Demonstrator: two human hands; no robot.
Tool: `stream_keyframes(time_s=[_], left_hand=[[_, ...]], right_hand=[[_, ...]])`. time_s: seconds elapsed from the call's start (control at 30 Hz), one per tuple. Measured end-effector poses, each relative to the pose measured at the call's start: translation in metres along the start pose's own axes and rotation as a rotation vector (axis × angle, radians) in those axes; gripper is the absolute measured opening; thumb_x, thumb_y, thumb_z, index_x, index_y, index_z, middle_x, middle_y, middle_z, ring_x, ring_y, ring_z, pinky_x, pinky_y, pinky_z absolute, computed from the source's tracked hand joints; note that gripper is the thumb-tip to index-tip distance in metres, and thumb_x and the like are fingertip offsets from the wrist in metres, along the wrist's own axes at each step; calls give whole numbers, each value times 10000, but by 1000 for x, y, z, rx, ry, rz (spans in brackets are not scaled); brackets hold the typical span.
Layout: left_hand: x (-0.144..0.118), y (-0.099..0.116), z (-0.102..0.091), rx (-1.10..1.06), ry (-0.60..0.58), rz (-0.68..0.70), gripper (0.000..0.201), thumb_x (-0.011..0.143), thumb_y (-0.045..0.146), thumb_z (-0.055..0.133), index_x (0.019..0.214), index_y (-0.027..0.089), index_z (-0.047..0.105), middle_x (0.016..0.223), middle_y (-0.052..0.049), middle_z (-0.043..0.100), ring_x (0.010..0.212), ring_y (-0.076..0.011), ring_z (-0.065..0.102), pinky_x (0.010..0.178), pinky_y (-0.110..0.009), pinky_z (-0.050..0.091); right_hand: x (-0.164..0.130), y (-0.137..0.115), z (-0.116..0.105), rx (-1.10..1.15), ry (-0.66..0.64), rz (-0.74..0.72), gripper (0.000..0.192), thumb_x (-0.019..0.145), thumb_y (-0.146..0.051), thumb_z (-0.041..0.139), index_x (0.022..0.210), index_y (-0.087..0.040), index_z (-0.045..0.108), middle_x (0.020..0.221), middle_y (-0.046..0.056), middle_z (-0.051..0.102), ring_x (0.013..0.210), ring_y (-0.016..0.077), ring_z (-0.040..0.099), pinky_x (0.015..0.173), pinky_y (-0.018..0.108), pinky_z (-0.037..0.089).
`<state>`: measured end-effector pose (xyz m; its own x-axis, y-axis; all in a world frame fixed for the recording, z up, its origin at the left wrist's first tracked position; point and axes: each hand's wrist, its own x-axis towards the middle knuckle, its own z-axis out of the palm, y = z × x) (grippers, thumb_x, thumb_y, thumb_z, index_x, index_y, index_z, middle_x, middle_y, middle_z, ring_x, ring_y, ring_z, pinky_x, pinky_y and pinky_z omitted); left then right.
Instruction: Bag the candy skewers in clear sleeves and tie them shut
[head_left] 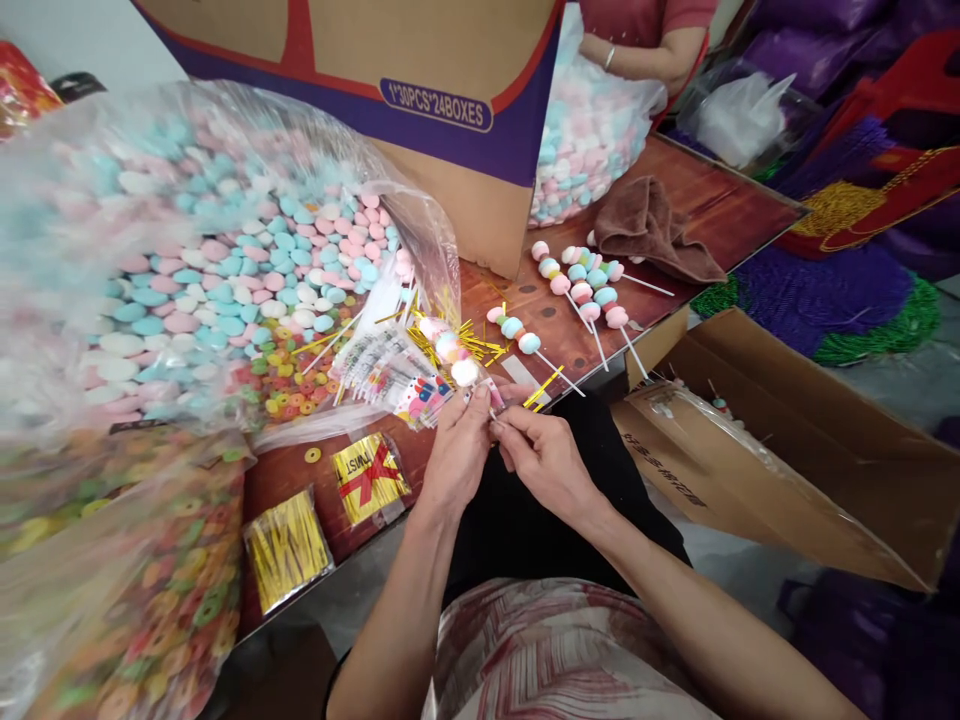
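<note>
My left hand (459, 450) and my right hand (547, 455) meet at the table's edge. Together they pinch the lower end of a candy skewer (454, 352) with pink, blue and white pieces, wrapped in a clear sleeve. The skewer points up and to the left over a pile of printed clear sleeves (390, 372) and loose gold twist ties (450, 335). Finished skewers (589, 285) lie on the brown table (720, 205) to the right, and one more skewer (517, 330) lies closer to my hands.
A big clear bag of pastel candies (225, 270) fills the left, with ring candies (289, 385) below it. Packs of gold ties (289, 545) lie at the near edge. A cardboard box (420, 90), a brown cloth (652, 230), another person's arm (652, 50) and an open carton (795, 450) surround the table.
</note>
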<state>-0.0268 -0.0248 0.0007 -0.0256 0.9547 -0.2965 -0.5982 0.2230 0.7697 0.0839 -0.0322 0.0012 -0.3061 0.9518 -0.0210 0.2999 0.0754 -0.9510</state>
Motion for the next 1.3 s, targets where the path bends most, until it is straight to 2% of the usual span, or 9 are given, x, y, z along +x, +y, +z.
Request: stream_keyframes(time_s=[0.27, 0.47, 0.6, 0.7, 0.83, 0.93, 1.0, 1.13, 1.3], left_hand=[[-5, 1, -2, 23, -2, 63, 245, 815, 380, 704, 971, 191, 702, 945, -83, 757, 773, -199, 700, 607, -275, 558], [-17, 8, -14, -64, -23, 49, 272, 776, 377, 758, 979, 199, 727, 991, -98, 740, 1038, -257, 674, 879, -341, 536], [-25, 16, -25, -134, 48, 59, 324, 743, 376, 787, 995, 179, 734, 900, -79, 717, 949, -228, 679, 831, -301, 537], [-27, 18, -29, -182, 79, 65, 284, 731, 320, 804, 959, 170, 727, 683, -6, 596, 749, -141, 631, 667, -212, 525], [-26, 20, -33, -31, 60, 168, 170, 809, 315, 741, 859, 160, 692, 580, 41, 439, 577, -94, 495, 594, -214, 497], [-24, 20, -36, 148, 87, 218, 203, 857, 355, 692, 871, 156, 656, 598, 50, 442, 499, -56, 377, 555, -202, 459], [-22, 19, -38, 169, 93, 207, 211, 862, 367, 687, 855, 175, 598, 605, 55, 446, 490, -51, 342, 513, -184, 416], [-20, 18, -39, 46, 132, 261, 263, 830, 329, 725, 804, 207, 493, 603, 66, 449, 483, -53, 309, 501, -170, 397], [-18, 24, -43, -28, 211, 243, 267, 780, 295, 772, 772, 185, 530, 618, 50, 501, 470, -35, 280, 535, -167, 424]], right_hand=[[7, -4, 4, 262, -26, 62, 260, 938, -374, 515, 743, -202, 518, 600, -55, 507, 531, 87, 439, 531, 221, 355], [7, -18, 19, 971, -75, 342, 360, 834, -452, 654, 670, -207, 447, 439, -121, 306, 384, 41, 170, 399, 206, 151], [2, -23, 36, 1186, -197, 432, 330, 803, -416, 679, 677, -204, 460, 426, -139, 271, 370, 32, 138, 391, 197, 143], [3, -18, 35, 944, -287, 397, 294, 868, -413, 592, 695, -187, 520, 425, -105, 393, 346, 40, 230, 384, 198, 166], [13, -10, 9, 233, -429, 175, 290, 942, -311, 478, 707, -175, 580, 587, -22, 613, 436, 75, 457, 475, 214, 317], [26, -10, -10, -418, -121, -20, 226, 943, -207, 496, 786, -171, 654, 789, 28, 668, 697, 124, 581, 630, 241, 362], [37, -9, -13, -690, 23, -71, 222, 966, -202, 475, 901, -177, 686, 921, 59, 672, 809, 154, 598, 647, 257, 350], [54, 0, -1, -887, -35, -170, 217, 984, -215, 466, 987, -209, 682, 1035, 61, 656, 917, 177, 591, 613, 265, 325], [62, 11, 15, -1086, -7, -189, 233, 955, -77, 402, 1007, -148, 618, 987, 108, 630, 889, 211, 554, 601, 301, 294]])
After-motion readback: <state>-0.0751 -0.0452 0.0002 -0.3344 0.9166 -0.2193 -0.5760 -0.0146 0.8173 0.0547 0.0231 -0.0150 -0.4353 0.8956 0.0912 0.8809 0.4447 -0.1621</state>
